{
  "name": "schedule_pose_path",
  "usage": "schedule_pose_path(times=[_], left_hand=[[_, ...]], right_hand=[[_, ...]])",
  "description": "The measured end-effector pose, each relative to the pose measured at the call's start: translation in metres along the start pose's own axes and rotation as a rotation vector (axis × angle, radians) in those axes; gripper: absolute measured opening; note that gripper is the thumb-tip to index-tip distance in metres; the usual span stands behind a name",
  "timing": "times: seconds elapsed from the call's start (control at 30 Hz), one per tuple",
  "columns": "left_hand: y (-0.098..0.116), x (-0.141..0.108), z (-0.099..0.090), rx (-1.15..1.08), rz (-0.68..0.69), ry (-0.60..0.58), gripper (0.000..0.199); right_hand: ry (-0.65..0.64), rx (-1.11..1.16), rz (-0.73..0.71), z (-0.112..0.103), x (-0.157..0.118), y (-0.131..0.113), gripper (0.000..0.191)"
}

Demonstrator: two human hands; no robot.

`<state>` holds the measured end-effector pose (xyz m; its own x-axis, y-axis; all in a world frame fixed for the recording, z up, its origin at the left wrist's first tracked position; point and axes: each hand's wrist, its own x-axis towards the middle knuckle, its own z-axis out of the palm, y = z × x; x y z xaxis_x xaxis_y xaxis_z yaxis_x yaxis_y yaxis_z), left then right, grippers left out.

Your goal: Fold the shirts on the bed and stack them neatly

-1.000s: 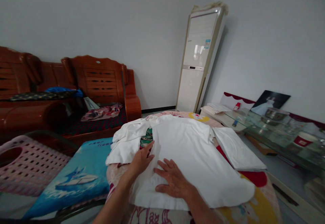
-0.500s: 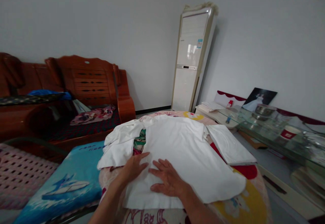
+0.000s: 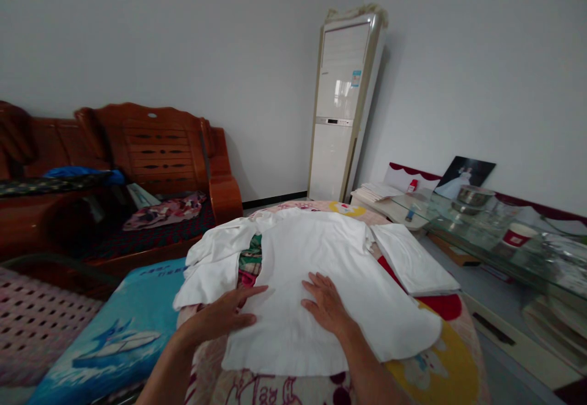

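Note:
A white long-sleeved garment [image 3: 293, 258] lies spread out over a round table with a patterned cover [image 3: 266, 388]. My left hand [image 3: 224, 316] rests at the garment's left edge, its fingers apart and holding nothing. Flat on the middle of the cloth is my right hand [image 3: 325, 304], fingers spread. The left sleeve [image 3: 215, 258] is bunched at the table's left side, with a green and red patch [image 3: 250, 258] showing between it and the body. Folded white cloth [image 3: 415, 258] lies at the right.
A blue cushion [image 3: 123, 319] and a pink woven seat [image 3: 41, 319] are at the left, before a wooden sofa [image 3: 151, 142]. Behind stands a tall white air conditioner [image 3: 337, 105]. A glass-topped cabinet [image 3: 486, 234] at right holds a paper cup [image 3: 518, 235] and metal bowl [image 3: 474, 196].
My right hand has slid right and slightly forward over the garment. My left hand has moved a little to the left. The garment looks much the same.

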<state>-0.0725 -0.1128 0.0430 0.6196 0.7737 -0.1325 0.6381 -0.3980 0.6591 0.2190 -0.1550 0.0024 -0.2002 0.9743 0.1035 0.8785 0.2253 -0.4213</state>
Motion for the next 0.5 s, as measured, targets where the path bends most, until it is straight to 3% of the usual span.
schedule_pose_path(times=[0.13,0.27,0.43,0.5], left_hand=[[0.011,-0.011,0.003,0.017,0.063,-0.11,0.077],[0.023,-0.023,-0.007,0.027,0.022,-0.033,0.069],[0.025,-0.033,-0.022,-0.006,-0.214,-0.101,0.051],[0.024,-0.032,-0.026,0.038,-0.284,-0.071,0.048]], right_hand=[[0.029,0.0,-0.012,0.004,0.001,0.002,0.047],[0.043,0.026,-0.016,0.006,0.001,0.005,0.046],[0.007,0.071,-0.033,0.004,0.0,0.011,0.047],[-0.005,0.071,-0.04,0.004,-0.001,0.011,0.05]])
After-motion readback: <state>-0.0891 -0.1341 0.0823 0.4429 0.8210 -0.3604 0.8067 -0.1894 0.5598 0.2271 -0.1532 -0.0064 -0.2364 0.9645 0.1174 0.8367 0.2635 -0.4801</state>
